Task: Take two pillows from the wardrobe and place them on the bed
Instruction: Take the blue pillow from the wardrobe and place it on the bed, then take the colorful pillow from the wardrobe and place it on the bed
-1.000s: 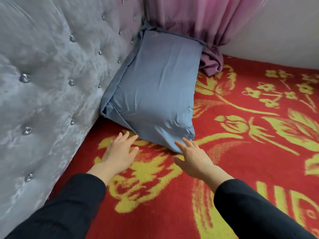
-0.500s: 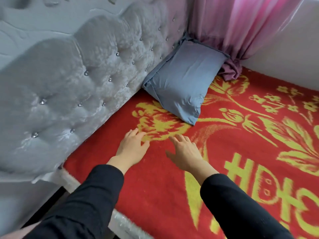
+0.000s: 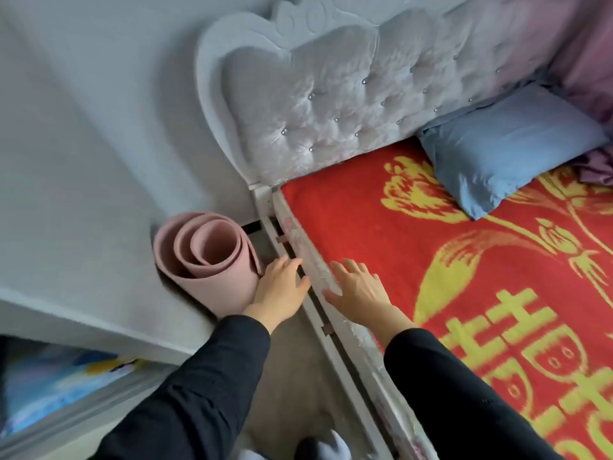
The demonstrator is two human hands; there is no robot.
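A blue pillow (image 3: 507, 151) lies at the far right of the bed (image 3: 381, 227), leaning against the grey tufted headboard (image 3: 331, 104). The bed is covered by a red blanket with a yellow pattern. My left hand (image 3: 282, 288) hovers with spread fingers over the gap beside the bed frame, holding nothing. My right hand (image 3: 356, 290) is spread flat over the bed's near edge, also holding nothing. Both hands are far from the pillow. No second pillow is in view.
A rolled pink mat (image 3: 205, 257) stands on the floor next to the bed's corner, just left of my left hand. A white ledge (image 3: 83, 313) with colourful fabric (image 3: 49, 383) under it is at the lower left. Purple curtain cloth (image 3: 597, 167) bunches beyond the pillow.
My view has pulled back and swung left off the bed. Both hands have drawn back from the pillow to the bed's edge, and the pink mat and floor have come into sight.
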